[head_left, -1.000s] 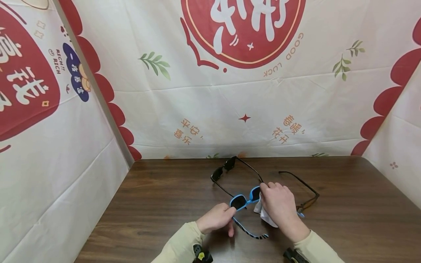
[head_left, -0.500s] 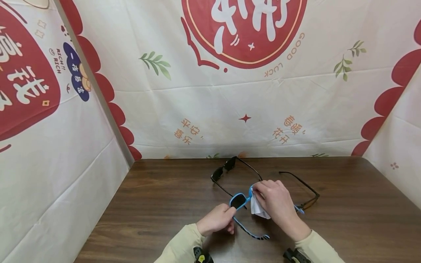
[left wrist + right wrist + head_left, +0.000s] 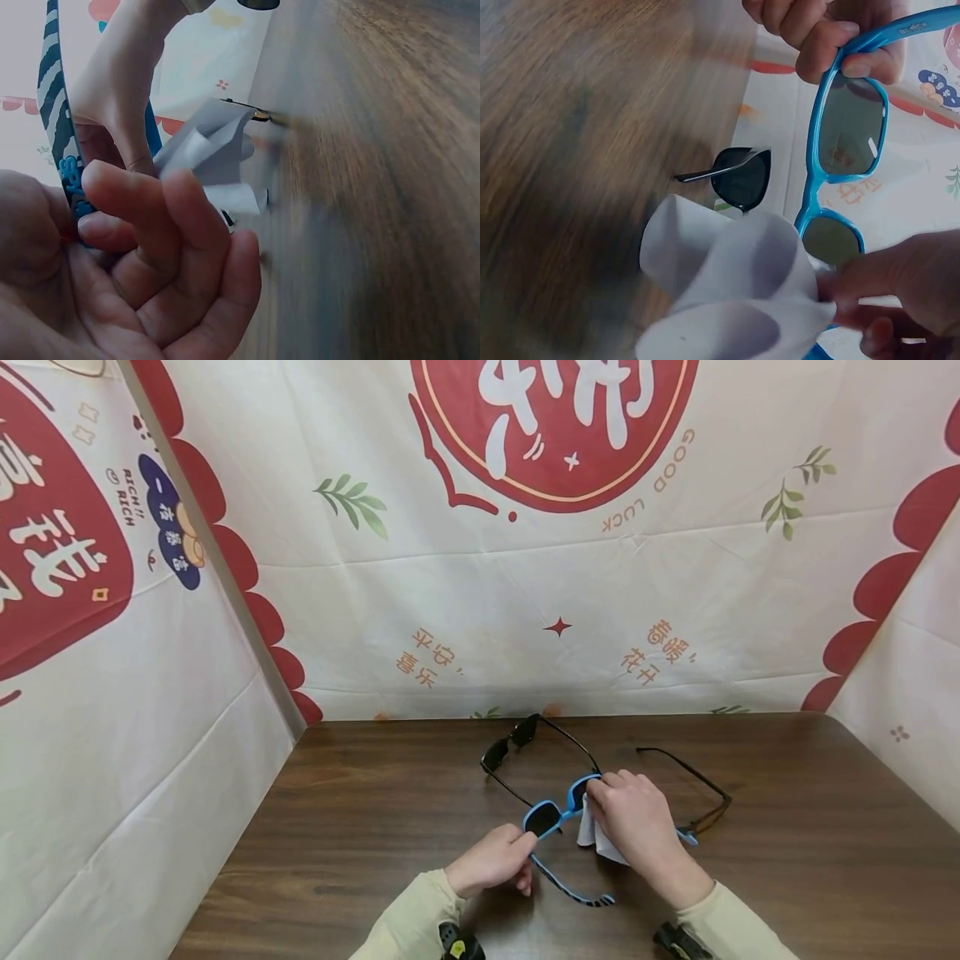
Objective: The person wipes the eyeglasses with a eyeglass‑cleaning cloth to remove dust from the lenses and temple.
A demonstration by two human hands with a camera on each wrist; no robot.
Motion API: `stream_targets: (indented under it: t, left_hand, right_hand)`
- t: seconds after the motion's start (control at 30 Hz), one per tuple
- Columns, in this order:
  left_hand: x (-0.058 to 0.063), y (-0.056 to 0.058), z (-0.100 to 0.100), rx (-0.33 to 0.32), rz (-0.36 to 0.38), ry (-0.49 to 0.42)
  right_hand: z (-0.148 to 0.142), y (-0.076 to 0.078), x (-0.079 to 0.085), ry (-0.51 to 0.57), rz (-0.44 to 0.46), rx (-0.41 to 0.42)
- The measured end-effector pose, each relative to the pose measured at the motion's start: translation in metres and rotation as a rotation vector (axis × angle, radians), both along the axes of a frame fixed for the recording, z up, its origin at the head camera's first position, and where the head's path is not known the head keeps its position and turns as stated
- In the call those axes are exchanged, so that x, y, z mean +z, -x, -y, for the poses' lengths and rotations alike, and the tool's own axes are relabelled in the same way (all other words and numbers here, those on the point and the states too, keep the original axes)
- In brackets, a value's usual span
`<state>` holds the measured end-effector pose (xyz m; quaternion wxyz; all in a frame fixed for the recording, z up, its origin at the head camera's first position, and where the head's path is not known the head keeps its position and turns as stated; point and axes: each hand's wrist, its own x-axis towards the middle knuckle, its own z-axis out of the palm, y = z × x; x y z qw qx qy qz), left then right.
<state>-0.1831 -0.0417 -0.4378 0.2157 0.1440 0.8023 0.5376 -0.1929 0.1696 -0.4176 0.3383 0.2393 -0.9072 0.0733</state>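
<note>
Blue-framed sunglasses (image 3: 543, 818) with dark lenses are held up over the table, their zebra-striped temple (image 3: 54, 90) extending toward the person. My left hand (image 3: 495, 860) pinches them between thumb and forefinger at the left hinge, its other fingers loosely curled. A pale cleaning cloth (image 3: 735, 285) hangs from my right hand (image 3: 633, 814). With it the right hand pinches the right lens (image 3: 831, 241), which fingers and cloth partly cover. The tip of the other temple (image 3: 686, 837) shows beyond the right wrist.
Black sunglasses (image 3: 497, 757) lie unfolded on the wooden table (image 3: 360, 827) just behind the blue pair. Another pair of glasses with thin dark temples (image 3: 693, 777) lies to the right, partly hidden by the right hand. A printed cloth backdrop (image 3: 480, 610) rises at the table's back edge.
The right hand with the cloth has shifted inward over the right lens and then back outward a little, uncovering part of that lens. The left hand keeps its hold nearly still.
</note>
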Motion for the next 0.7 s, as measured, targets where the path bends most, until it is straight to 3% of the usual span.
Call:
stream_targets:
  t: [0.13,0.4,0.7]
  left_hand:
    - [0.0004,-0.0008,-0.0010,-0.002,-0.004,0.011]
    - [-0.0012,-0.0015,-0.0034,-0.003,-0.010,0.019]
    - [-0.0029,-0.0033,-0.0053,0.004,-0.040,-0.013]
  right_hand:
    - [-0.0007,-0.0021,-0.0001,0.080,-0.020,-0.046]
    - [-0.0001,0.0000,-0.0022,0.165,-0.113,-0.035]
    - [-0.0014,0.0041,-0.0048,0.100,-0.111,0.141]
